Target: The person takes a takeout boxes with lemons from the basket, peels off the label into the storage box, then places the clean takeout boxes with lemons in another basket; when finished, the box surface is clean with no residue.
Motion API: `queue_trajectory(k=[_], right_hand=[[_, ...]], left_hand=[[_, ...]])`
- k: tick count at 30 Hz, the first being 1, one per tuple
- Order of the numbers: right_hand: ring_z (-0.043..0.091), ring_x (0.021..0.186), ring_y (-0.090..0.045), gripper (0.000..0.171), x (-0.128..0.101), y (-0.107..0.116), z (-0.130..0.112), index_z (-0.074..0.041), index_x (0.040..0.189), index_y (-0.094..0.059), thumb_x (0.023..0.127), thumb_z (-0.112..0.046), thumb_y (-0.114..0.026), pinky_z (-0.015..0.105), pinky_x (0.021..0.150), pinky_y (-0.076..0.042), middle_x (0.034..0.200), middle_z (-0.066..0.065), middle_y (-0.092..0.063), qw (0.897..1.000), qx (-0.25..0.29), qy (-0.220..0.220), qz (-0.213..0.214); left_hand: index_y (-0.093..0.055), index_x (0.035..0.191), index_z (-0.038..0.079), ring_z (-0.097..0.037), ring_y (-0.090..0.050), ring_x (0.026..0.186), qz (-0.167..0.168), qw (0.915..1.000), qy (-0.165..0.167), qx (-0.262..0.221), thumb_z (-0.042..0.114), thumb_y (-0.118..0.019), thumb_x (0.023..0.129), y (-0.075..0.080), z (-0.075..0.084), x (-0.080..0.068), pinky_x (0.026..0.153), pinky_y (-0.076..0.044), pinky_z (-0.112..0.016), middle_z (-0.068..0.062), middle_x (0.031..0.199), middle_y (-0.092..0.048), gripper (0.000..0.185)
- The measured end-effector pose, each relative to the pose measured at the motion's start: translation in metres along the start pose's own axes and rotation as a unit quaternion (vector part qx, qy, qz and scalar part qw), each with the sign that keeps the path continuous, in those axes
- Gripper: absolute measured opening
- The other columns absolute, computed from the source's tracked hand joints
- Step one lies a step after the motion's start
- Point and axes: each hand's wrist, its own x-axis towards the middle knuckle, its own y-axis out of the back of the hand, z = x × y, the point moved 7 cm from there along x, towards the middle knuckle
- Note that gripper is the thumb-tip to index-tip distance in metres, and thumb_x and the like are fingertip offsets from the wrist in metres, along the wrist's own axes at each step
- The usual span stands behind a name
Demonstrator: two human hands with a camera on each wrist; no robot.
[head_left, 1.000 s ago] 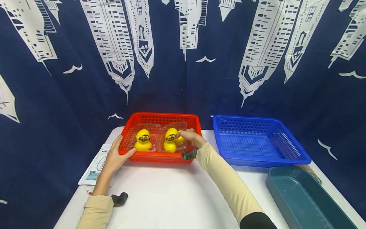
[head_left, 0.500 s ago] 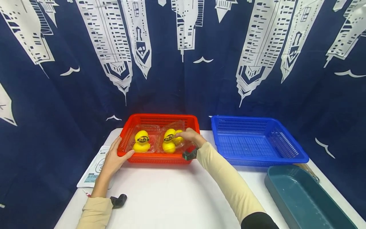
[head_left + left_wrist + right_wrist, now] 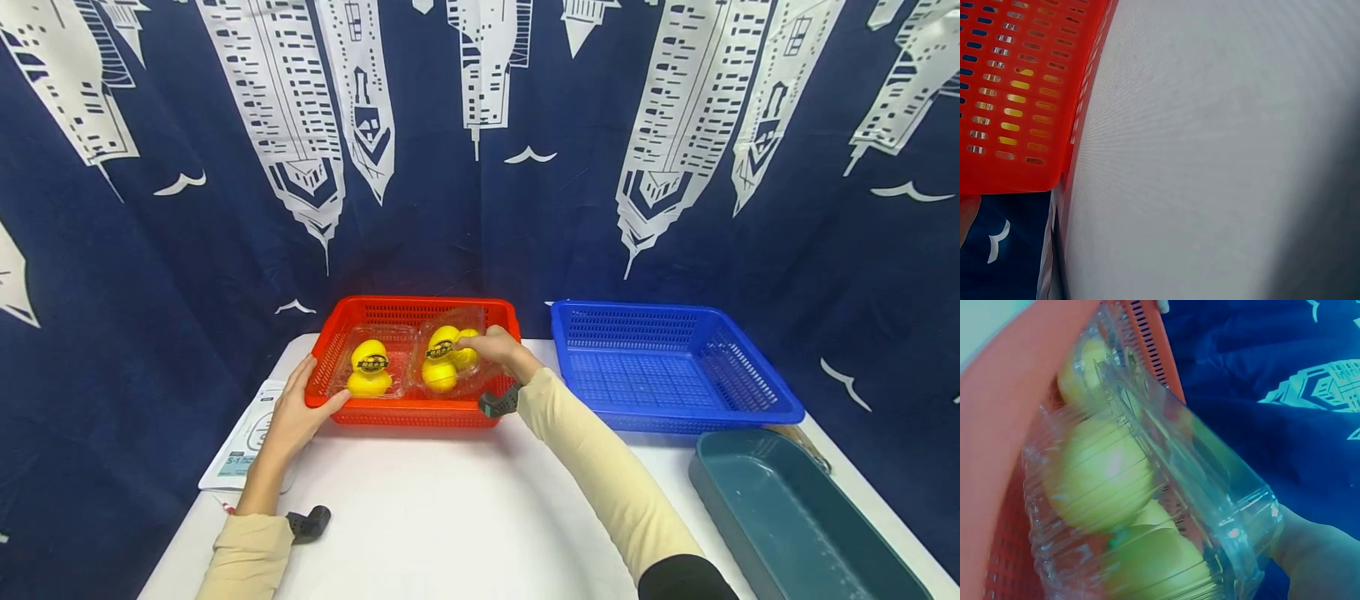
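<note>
A red basket [image 3: 420,412] on the white table holds two clear plastic boxes of yellow round fruit. My right hand [image 3: 501,348] grips the right-hand box [image 3: 420,367] by its right side; this box is tilted, its right side raised. Through its ribbed lid several yellow fruits [image 3: 1100,472] show in the right wrist view. The left-hand box [image 3: 401,350] lies flat, a dark label across its fruit. My left hand [image 3: 296,412] rests at the basket's front left corner, fingers along the left side and thumb extended by the front rim. The right fingertips are mostly hidden behind the box.
A blue basket [image 3: 675,417] stands to the right of the red one. In front of it is a dark green tray [image 3: 731,512]. A white printed packet [image 3: 243,450] lies left of the red basket. A patterned blue curtain [image 3: 480,225] hangs behind the table.
The right-hand box has risen slightly and tilted more in my right hand. My left hand stays at the basket corner. The whole head view has shifted a little.
</note>
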Motion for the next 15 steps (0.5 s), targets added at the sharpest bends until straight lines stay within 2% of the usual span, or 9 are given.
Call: queue_trajectory(k=[3, 8, 15], right_hand=[[0.012, 0.051, -0.043, 0.042, -0.002, 0.002, -0.004, -0.017, 0.064, -0.034, 0.084, -0.028, -0.069, 0.035, 0.066, -0.060, 0.053, -0.006, -0.026, 1.000, 0.009, 0.007, 0.002], [0.009, 0.045, -0.034, 0.048, -0.007, 0.009, -0.006, -0.019, 0.054, -0.034, 0.084, -0.030, -0.069, 0.030, 0.057, -0.057, 0.048, -0.008, -0.026, 1.000, 0.013, 0.014, 0.014], [0.014, 0.049, -0.046, 0.047, -0.021, 0.022, -0.008, -0.019, 0.057, -0.036, 0.084, -0.040, -0.068, 0.030, 0.063, -0.061, 0.050, -0.006, -0.031, 0.999, 0.005, 0.017, 0.036]], left_hand=[[-0.017, 0.156, 0.008, -0.040, -0.019, 0.149, 0.001, 1.0000, -0.002, 0.002, 0.050, -0.068, 0.085, 0.001, 0.000, 0.000, 0.117, -0.019, -0.066, -0.012, 0.164, -0.016, 0.097], [-0.018, 0.156, 0.007, -0.041, -0.021, 0.148, 0.006, 0.9999, -0.007, 0.006, 0.048, -0.068, 0.085, 0.001, 0.002, 0.001, 0.117, -0.020, -0.066, -0.013, 0.163, -0.018, 0.096], [-0.018, 0.156, 0.007, -0.042, -0.020, 0.148, 0.007, 0.9999, -0.010, 0.007, 0.050, -0.068, 0.085, 0.001, 0.003, -0.001, 0.116, -0.020, -0.067, -0.013, 0.163, -0.017, 0.098]])
